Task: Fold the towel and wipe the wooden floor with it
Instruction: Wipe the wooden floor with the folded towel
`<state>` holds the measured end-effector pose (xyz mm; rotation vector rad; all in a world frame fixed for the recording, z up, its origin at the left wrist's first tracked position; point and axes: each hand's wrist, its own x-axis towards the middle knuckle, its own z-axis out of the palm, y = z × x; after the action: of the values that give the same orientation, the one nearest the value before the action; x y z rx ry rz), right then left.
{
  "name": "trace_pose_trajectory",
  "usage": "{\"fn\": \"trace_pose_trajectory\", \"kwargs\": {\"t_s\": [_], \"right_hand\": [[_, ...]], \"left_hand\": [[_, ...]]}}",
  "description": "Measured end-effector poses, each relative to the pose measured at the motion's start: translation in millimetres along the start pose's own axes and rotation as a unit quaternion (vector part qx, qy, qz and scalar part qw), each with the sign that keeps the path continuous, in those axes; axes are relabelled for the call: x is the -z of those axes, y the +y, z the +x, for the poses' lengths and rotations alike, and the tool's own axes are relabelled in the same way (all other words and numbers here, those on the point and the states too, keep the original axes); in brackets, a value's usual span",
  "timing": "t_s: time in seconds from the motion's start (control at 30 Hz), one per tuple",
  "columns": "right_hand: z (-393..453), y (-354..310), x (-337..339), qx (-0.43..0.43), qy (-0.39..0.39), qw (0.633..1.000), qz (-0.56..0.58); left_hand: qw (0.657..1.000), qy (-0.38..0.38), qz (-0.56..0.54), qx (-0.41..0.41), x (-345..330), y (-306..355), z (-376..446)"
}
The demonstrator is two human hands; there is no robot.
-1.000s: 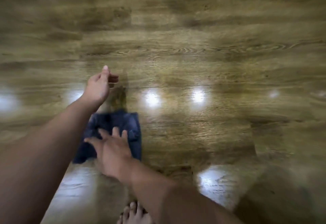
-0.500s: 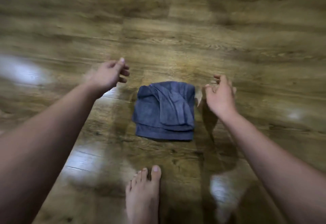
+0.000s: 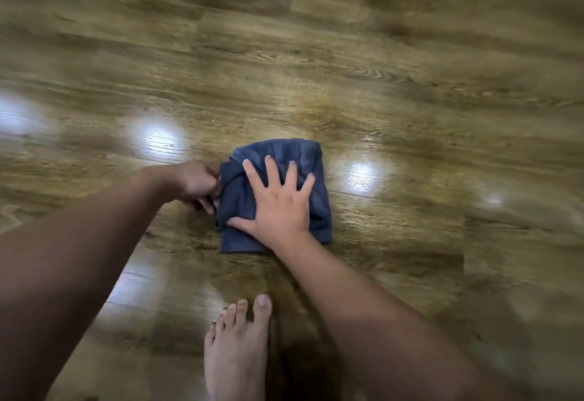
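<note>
From the head view, the blue towel [image 3: 278,192] is lying bunched into a rough square on the wooden floor [image 3: 316,53], straight ahead of a bare foot [image 3: 238,350] that is standing near the bottom of the picture; the right hand [image 3: 279,203] is pressing flat on top of it with fingers spread and straight, thumb reaching toward the near left corner; the left hand [image 3: 197,184] is working at the towel's left edge, its fingers curling against the cloth there, seemingly pinching a loose fold, though blur is keeping the exact grip uncertain; the fold is looking unfinished, since a ridge of cloth is bulging up on the left half, so the step in hand is likely tidying that side before wiping; doing it well is probably meaning keeping the right palm weighing down the middle so the layers are not sliding, while the left hand is tucking the stray flap under or over and smoothing it toward the centre, leaving a flat pad with no trailing corner to drag; as for room, bare boards are stretching away on the far side and to both sides, with bright light patches gleaming on them, so long strokes are looking possible in those directions; the only thing crowding the towel is the foot on the near side, so pulling strokes toward the body are needing care.
</note>
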<state>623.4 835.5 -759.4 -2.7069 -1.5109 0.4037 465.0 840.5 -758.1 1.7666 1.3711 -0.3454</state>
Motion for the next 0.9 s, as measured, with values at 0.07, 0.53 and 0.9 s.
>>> {"fn": "trace_pose_trajectory", "kwargs": {"t_s": [0.07,0.53,0.9], "right_hand": [[9,23,5,0.003,-0.002,1.000,-0.011],[20,243,41,-0.337,0.056,0.940,0.014],[11,78,14,-0.254,0.035,0.967,0.002]], "left_hand": [[0.999,-0.020,-0.023,0.030,-43,-39,-34],[0.952,0.152,0.253,-0.078,126,102,132],[0.956,0.156,0.230,-0.093,114,58,123]]}}
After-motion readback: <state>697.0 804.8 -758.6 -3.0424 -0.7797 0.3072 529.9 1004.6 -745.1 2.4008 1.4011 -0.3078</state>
